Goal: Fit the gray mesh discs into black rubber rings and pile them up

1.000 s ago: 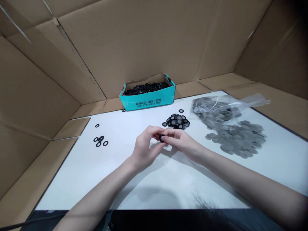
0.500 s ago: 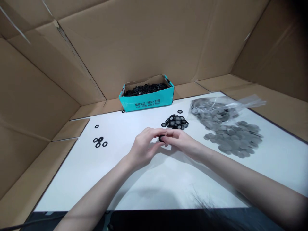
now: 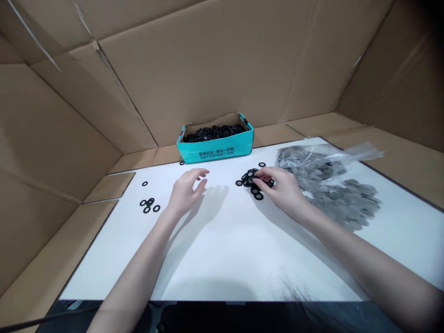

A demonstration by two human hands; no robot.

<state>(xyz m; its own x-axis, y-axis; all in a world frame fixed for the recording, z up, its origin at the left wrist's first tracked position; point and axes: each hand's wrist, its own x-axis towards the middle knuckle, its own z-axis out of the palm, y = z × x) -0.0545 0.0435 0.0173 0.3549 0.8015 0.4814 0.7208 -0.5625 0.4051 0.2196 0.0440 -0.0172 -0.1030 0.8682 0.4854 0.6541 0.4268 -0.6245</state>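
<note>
My right hand (image 3: 282, 189) fingertips touching small pile of black rubber rings (image 3: 250, 179), whether pinching I cannot tell, my left hand (image 3: 185, 192) spread, empty, above white tabletop (image 3: 222, 249)

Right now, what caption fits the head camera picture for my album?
Right hand touches the ring pile; left hand hovers open over the white table.
</note>
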